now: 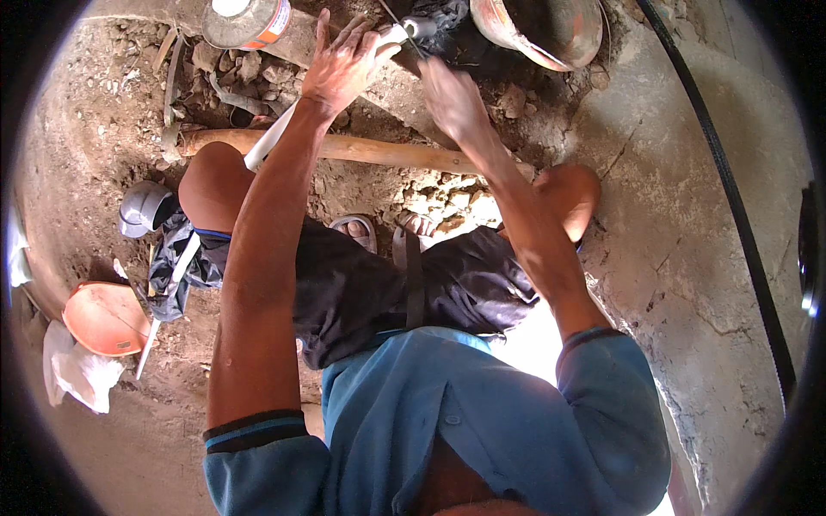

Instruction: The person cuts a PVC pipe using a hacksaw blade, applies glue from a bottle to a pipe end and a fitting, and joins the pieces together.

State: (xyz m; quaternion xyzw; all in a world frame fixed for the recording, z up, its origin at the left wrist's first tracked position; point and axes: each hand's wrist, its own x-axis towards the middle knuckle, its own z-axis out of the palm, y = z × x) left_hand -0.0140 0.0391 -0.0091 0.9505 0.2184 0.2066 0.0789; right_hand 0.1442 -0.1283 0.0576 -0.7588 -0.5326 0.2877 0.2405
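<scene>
A long white pipe (pixel 274 136) runs slantwise from the lower left, past my left knee, to the top centre. My left hand (pixel 340 73) lies over the pipe close to its upper end, gripping it, with some fingers stretched out. Across that end passes a thin dark blade-like strip (pixel 396 19). My right hand (pixel 454 99), smeared by motion, is closed around the strip's lower end, just right of the pipe. Its exact kind is too thin and blurred to tell. Black plastic (pixel 449 33) lies right behind the pipe's end.
A wooden handle (pixel 379 151) lies across in front of my feet. Beyond are a round can (pixel 245 24) and a dirty bucket (pixel 546 30). Left lie a grey pipe fitting (pixel 144 208), an orange basin (pixel 105 318) and a white bag (pixel 84 371). A black hose (pixel 718 155) curves down the right.
</scene>
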